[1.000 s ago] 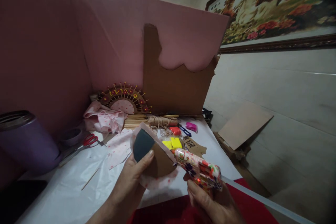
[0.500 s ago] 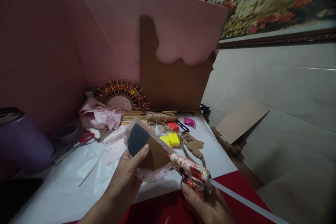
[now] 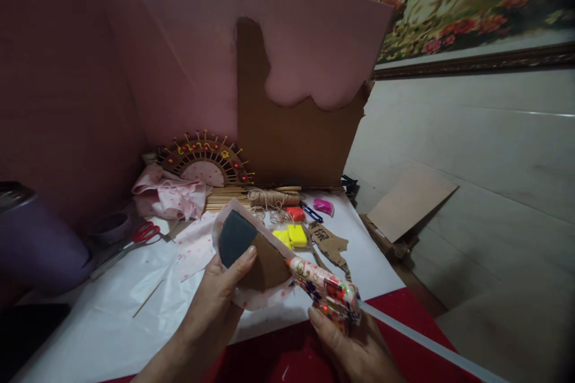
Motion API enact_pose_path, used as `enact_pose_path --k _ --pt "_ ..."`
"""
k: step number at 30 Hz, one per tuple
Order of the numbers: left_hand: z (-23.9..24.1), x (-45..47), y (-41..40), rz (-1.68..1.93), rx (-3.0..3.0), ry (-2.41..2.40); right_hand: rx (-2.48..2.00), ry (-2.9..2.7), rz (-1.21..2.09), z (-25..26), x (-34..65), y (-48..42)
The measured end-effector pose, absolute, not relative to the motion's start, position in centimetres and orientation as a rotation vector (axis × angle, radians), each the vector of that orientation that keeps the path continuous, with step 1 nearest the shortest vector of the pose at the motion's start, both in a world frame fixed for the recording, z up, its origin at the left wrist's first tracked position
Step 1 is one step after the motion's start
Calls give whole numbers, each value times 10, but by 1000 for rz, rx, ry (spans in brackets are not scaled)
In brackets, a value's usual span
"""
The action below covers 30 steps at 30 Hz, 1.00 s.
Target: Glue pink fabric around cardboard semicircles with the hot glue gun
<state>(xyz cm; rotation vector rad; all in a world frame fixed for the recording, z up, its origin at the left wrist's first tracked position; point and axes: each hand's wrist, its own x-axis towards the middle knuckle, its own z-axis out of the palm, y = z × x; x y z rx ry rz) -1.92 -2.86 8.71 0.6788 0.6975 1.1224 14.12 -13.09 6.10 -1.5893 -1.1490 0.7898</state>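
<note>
My left hand (image 3: 224,287) is closed on a half-round piece of cardboard (image 3: 271,263), its thumb pressed on the face. A dark blue-green patch covers the left part of the cardboard. Pink dotted fabric (image 3: 258,299) sticks out around its edges. In my right hand (image 3: 348,341) is a glue gun (image 3: 326,290) with a flowery pattern, gripped by the handle. Its orange nozzle meets the upper right edge of the cardboard; whether it touches I cannot tell. A long translucent glue stick (image 3: 417,338) runs out of its back end.
A decorated fan of sticks (image 3: 202,155) leans at the back beside crumpled pink fabric (image 3: 173,191). Twine (image 3: 274,198), yellow clay packets (image 3: 296,236), a blue cutter (image 3: 313,213) and cardboard scraps (image 3: 330,243) lie beyond my hands. Red-handled scissors (image 3: 146,232) and a purple container (image 3: 40,239) are left.
The view has shifted slightly. Both hands keep their hold, and the nozzle has moved a little along the cardboard's edge, up and to the left.
</note>
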Motion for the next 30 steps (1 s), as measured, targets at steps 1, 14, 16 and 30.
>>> enact_pose_path --k 1,14,16,30 --pt "87 -19 -28 1122 680 696 -1581 -1153 799 62 141 -131" --pt "89 -20 -29 1113 667 698 -1599 -1230 791 69 143 -134" --pt "89 -20 -28 1128 666 692 -1595 -1240 771 67 144 -135" --pt "87 -20 -27 1124 692 698 -1526 -1292 782 73 142 -134"
